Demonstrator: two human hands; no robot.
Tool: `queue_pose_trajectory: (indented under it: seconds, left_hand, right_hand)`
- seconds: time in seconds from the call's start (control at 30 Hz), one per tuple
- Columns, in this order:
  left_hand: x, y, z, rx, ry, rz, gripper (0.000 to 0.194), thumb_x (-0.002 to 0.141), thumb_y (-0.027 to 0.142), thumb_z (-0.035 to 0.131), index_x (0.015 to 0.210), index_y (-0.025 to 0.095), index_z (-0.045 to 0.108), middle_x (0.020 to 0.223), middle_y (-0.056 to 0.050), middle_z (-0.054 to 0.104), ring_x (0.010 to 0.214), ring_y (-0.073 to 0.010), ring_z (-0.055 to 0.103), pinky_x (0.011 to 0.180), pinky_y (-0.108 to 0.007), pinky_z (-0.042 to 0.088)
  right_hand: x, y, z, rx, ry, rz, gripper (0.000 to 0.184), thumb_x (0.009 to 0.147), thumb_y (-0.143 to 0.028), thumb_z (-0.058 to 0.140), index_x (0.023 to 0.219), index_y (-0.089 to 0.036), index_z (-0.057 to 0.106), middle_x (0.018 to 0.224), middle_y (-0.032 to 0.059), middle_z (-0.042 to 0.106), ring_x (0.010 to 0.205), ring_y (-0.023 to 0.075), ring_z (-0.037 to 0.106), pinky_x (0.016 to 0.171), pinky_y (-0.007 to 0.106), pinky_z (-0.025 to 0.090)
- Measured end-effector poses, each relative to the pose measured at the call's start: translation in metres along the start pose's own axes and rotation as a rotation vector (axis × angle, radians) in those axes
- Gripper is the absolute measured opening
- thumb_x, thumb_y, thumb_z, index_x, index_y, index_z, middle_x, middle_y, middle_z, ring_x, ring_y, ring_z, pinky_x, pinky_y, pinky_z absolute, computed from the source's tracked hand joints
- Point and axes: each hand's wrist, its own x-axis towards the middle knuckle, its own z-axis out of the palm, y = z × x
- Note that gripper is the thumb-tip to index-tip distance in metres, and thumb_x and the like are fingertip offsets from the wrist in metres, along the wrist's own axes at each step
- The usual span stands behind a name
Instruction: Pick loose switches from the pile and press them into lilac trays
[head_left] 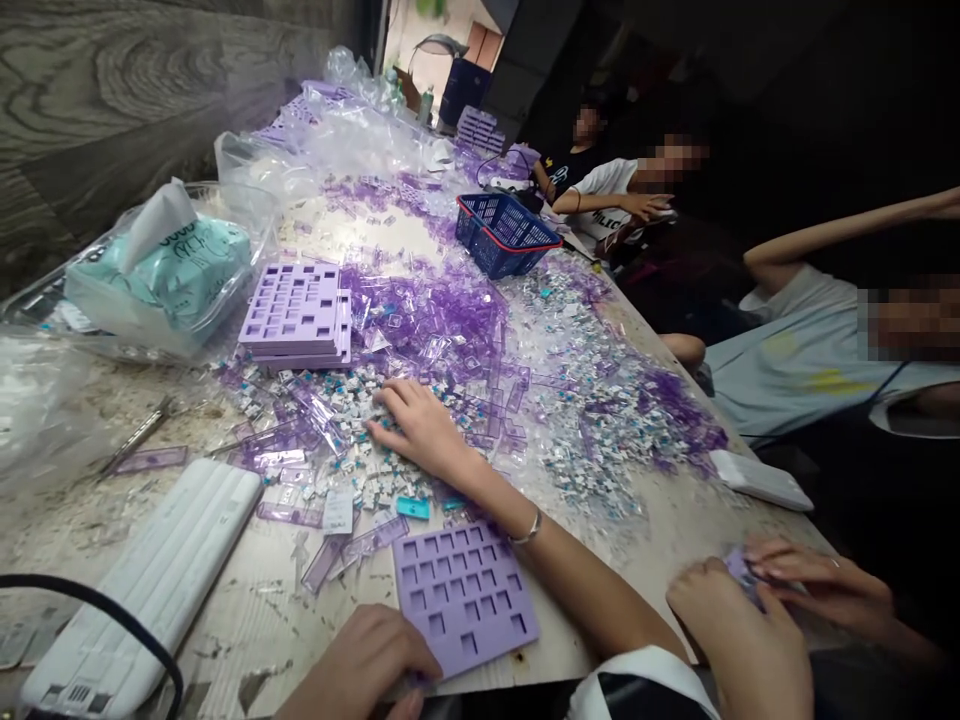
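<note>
My left hand is at the lower-left corner of a purple tray with rows of square holes, its fingers curled over the edge. The tray lies tilted at the table's front edge. Stretched forward, my right hand rests on a heap of small white and teal pieces. Its fingers are apart, and I see nothing held between them. Just left of the fingertips lie clear purple plastic strips. A small teal block sits between my right forearm and the strips.
Several stacked purple trays stand beyond my right hand, beside a purple plastic pile. A blue basket, wipes pack and long white case surround the work. At right, a co-worker's hands handle a purple piece.
</note>
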Motion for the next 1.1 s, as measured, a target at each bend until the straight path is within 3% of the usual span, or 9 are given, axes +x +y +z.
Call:
queue_pose_trajectory:
  seconds: [0.13, 0.23, 0.33, 0.43, 0.57, 0.7, 0.83, 1.0, 1.1]
  left_hand:
    - [-0.003, 0.01, -0.013, 0.025, 0.059, -0.059, 0.024, 0.094, 0.011, 0.034, 0.11, 0.023, 0.049, 0.102, -0.004, 0.061, 0.099, -0.0145, 0.056, 0.089, -0.024, 0.047]
    - [-0.01, 0.01, -0.019, 0.288, 0.121, -0.052, 0.026, 0.095, 0.012, 0.041, 0.118, 0.019, 0.05, 0.112, -0.007, 0.059, 0.11, -0.0137, 0.053, 0.095, -0.019, 0.046]
    - [-0.014, 0.006, -0.019, 0.518, 0.148, -0.06, 0.028, 0.095, 0.014, 0.042, 0.121, 0.014, 0.053, 0.122, -0.01, 0.055, 0.121, -0.0177, 0.047, 0.103, -0.024, 0.041]
    - [-0.011, 0.002, -0.017, 0.576, 0.203, -0.052, 0.028, 0.096, 0.013, 0.039, 0.119, 0.014, 0.055, 0.121, -0.01, 0.056, 0.118, -0.0191, 0.046, 0.101, -0.027, 0.04]
    - [0.001, 0.002, -0.023, 0.733, 0.283, -0.077, 0.028, 0.095, 0.012, 0.046, 0.121, 0.012, 0.056, 0.12, -0.011, 0.059, 0.108, -0.0221, 0.049, 0.094, -0.033, 0.038]
    - [0.011, 0.003, -0.036, 0.919, 0.248, -0.129, 0.029, 0.097, 0.023, 0.045, 0.123, 0.019, 0.059, 0.125, -0.006, 0.063, 0.108, -0.0269, 0.049, 0.087, -0.039, 0.034]
    - [0.014, 0.004, -0.049, 0.955, 0.238, -0.181, 0.031, 0.1, 0.026, 0.039, 0.121, 0.028, 0.061, 0.12, 0.001, 0.067, 0.111, -0.0278, 0.051, 0.085, -0.042, 0.028]
    - [0.013, -0.002, -0.063, 0.994, 0.182, -0.087, 0.027, 0.099, 0.027, 0.041, 0.117, 0.024, 0.061, 0.114, -0.001, 0.069, 0.107, -0.0272, 0.054, 0.085, -0.042, 0.029]
    - [0.008, -0.004, -0.068, 1.005, 0.175, -0.017, 0.028, 0.096, 0.019, 0.045, 0.121, 0.016, 0.057, 0.116, -0.009, 0.067, 0.104, -0.0273, 0.055, 0.086, -0.041, 0.033]
  right_hand:
    - [-0.008, -0.001, -0.011, 0.004, 0.054, 0.049, 0.038, 0.094, -0.036, 0.053, 0.122, -0.011, 0.053, 0.132, 0.0184, 0.049, 0.122, 0.0305, 0.044, 0.101, 0.044, 0.037]
    - [-0.031, -0.013, -0.029, 0.161, 0.082, 0.031, 0.024, 0.096, -0.031, 0.051, 0.113, -0.015, 0.057, 0.12, 0.0129, 0.057, 0.114, 0.0245, 0.05, 0.098, 0.04, 0.039]
    - [-0.062, -0.027, -0.043, 0.41, -0.048, -0.033, 0.015, 0.098, -0.025, 0.047, 0.097, -0.017, 0.059, 0.093, 0.0049, 0.063, 0.092, 0.0166, 0.057, 0.085, 0.031, 0.045]
    - [-0.094, -0.038, -0.043, 0.462, -0.173, -0.07, 0.02, 0.095, -0.032, 0.052, 0.107, -0.017, 0.059, 0.102, 0.0073, 0.063, 0.097, 0.0183, 0.057, 0.087, 0.033, 0.047]
    - [-0.122, -0.042, -0.03, 0.342, -0.084, 0.108, 0.022, 0.096, -0.03, 0.051, 0.111, -0.016, 0.057, 0.107, 0.0093, 0.063, 0.101, 0.022, 0.056, 0.088, 0.038, 0.046]
    - [-0.121, -0.041, -0.023, 0.24, -0.076, 0.286, 0.013, 0.094, -0.026, 0.055, 0.102, -0.017, 0.06, 0.102, 0.007, 0.064, 0.095, 0.0231, 0.055, 0.084, 0.038, 0.044]
    - [-0.106, -0.042, -0.024, 0.167, -0.143, 0.294, 0.007, 0.09, -0.023, 0.061, 0.094, -0.018, 0.061, 0.093, 0.0039, 0.063, 0.088, 0.0216, 0.055, 0.078, 0.035, 0.042]
    - [-0.097, -0.033, -0.041, 0.22, -0.101, 0.204, 0.009, 0.091, -0.023, 0.059, 0.084, -0.017, 0.058, 0.086, 0.0031, 0.062, 0.085, 0.0188, 0.054, 0.078, 0.032, 0.041]
    - [-0.097, -0.011, -0.054, 0.228, 0.017, 0.333, 0.017, 0.091, -0.024, 0.056, 0.076, -0.019, 0.052, 0.078, 0.002, 0.058, 0.077, 0.0176, 0.052, 0.07, 0.03, 0.039]
